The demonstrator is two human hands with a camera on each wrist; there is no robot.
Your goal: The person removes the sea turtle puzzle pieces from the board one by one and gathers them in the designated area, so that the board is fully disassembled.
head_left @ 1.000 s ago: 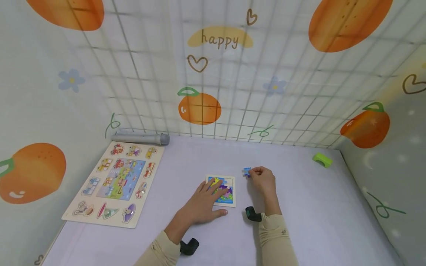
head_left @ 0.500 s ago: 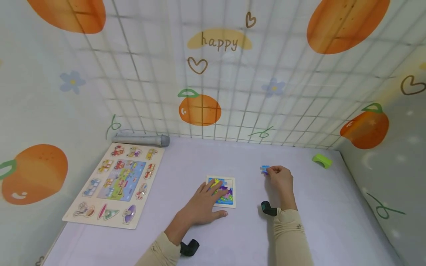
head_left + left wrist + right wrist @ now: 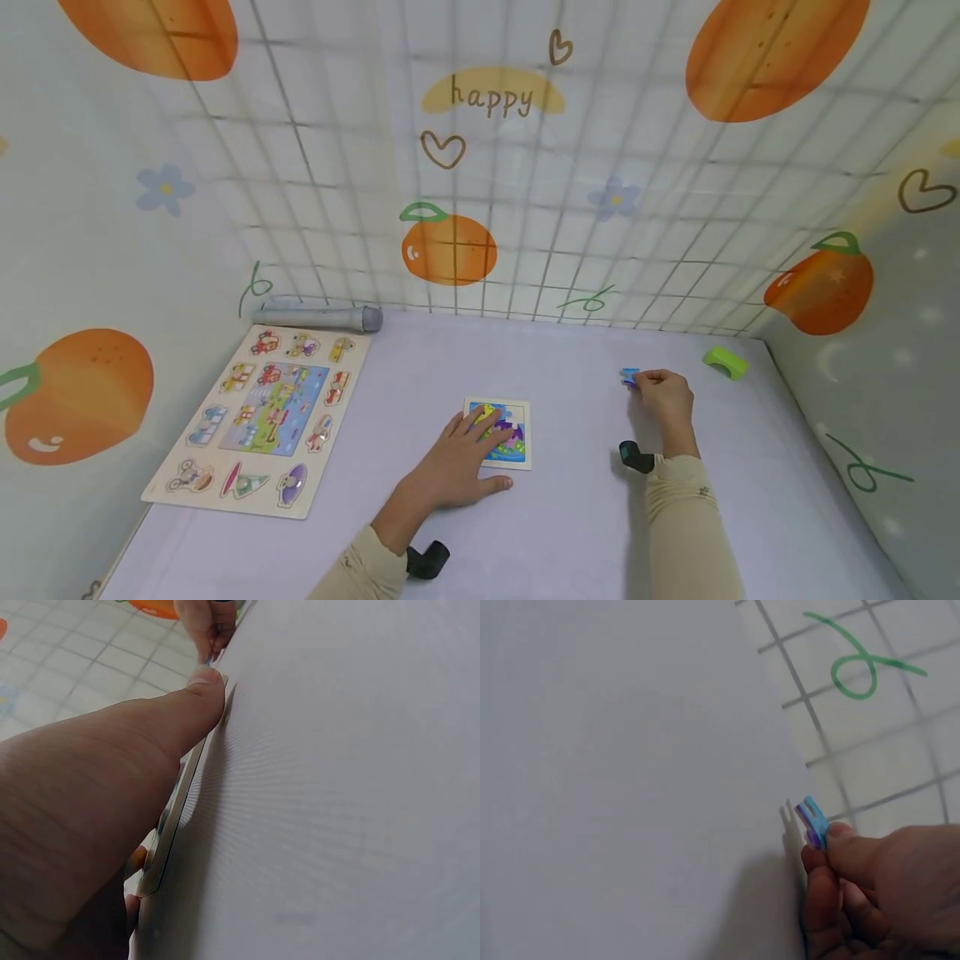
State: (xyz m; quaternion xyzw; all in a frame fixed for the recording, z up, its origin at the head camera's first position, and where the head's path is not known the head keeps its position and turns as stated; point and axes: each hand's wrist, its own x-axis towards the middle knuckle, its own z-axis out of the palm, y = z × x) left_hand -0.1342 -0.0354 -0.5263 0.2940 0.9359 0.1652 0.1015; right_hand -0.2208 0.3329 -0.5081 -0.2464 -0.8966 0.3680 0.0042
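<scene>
With spread, straight fingers, my left hand [image 3: 453, 462] rests on a small square jigsaw puzzle [image 3: 516, 457] in a pale frame, covering much of its left side. A pale patch shows at the puzzle's upper right. In the left wrist view, the thumb [image 3: 172, 720] lies along the edge of the puzzle frame [image 3: 169, 832]. Off to the right, my right hand [image 3: 666, 404] pinches a small blue and purple puzzle piece [image 3: 630, 377] between thumb and fingertips. In the right wrist view, the piece [image 3: 813, 822] stands close over the table, its knobs pointing away from the fingers.
A large wooden vehicle puzzle board [image 3: 262, 417] lies on the left of the table. Behind it, a grey cylinder like a microphone [image 3: 318, 317] lies along the wall. A green arch block [image 3: 725, 362] sits at the back right. Printed fabric walls enclose the table.
My right hand has moved to the right across the table with the puzzle piece, away from the small puzzle. The left hand has stayed in place.
</scene>
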